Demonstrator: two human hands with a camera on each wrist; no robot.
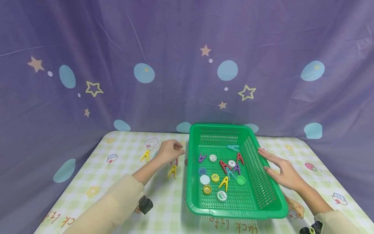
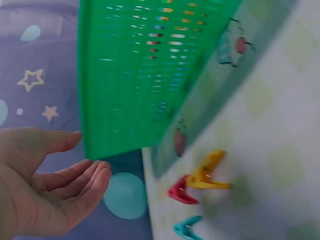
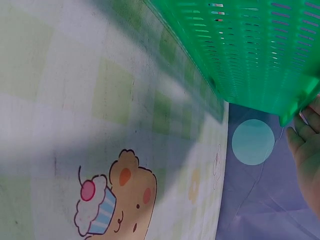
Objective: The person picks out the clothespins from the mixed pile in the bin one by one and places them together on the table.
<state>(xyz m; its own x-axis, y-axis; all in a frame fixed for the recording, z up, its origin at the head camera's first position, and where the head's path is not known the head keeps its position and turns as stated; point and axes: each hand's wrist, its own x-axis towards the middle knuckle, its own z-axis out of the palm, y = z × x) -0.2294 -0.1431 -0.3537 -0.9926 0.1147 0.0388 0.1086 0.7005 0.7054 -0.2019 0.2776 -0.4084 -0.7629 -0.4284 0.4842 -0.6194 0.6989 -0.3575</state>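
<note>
One green, slotted basket (image 1: 233,213) | left grip (image 1: 169,151): relaxed | right grip (image 1: 285,171): straight-fingered, touching basket

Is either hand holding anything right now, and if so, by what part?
Nothing looks held: the left hand is empty, and the right hand only rests on the green basket at its right rim.

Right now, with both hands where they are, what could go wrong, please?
A yellow clip and a red clip lie close together outside the basket, so the left hand might disturb both. The right hand is at the rim of the green basket; a careless push could perhaps slide it and shift the loose caps inside.
</note>
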